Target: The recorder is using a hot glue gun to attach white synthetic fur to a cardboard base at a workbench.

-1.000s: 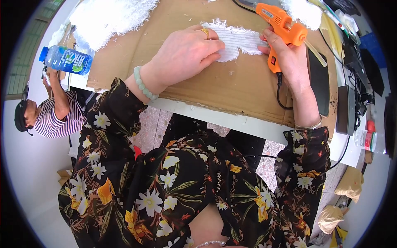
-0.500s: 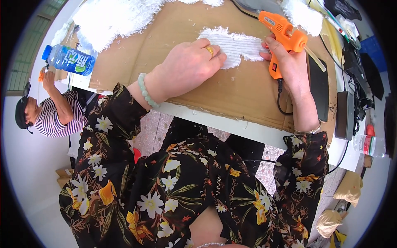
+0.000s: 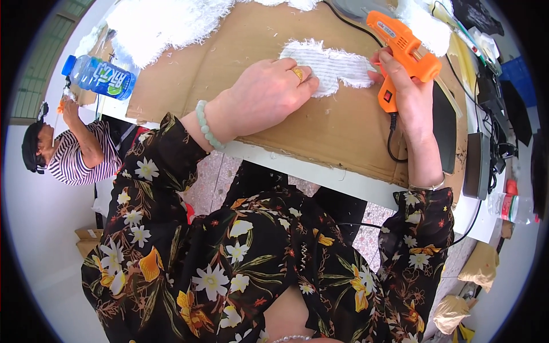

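Observation:
A small white piece of frayed fabric (image 3: 338,66) with faint grey stripes lies on the brown cardboard. My left hand (image 3: 260,97) is closed at its lower left edge, the fingertips pinched together on the cloth and mostly hidden beneath the hand. In my right hand (image 3: 414,106) is an orange hot glue gun (image 3: 397,34), its nozzle pointing up and to the left, away from the cloth. The thumb lies against the gun's body, and the tips of some fingers reach the fabric's right end. A clear glue stick (image 3: 450,98) sticks out of the gun's back.
Cardboard (image 3: 189,91) covers the white table. Fluffy white fabric (image 3: 166,28) lies at the far left, beside a blue-capped bottle (image 3: 103,77). The gun's black cord (image 3: 391,137) loops near the front edge. A dark flat slab (image 3: 443,131) lies right. Another person (image 3: 80,151) sits left.
My right hand and the glue gun have shifted slightly right. My left hand stays at the fabric's left edge. The whole view has moved a little.

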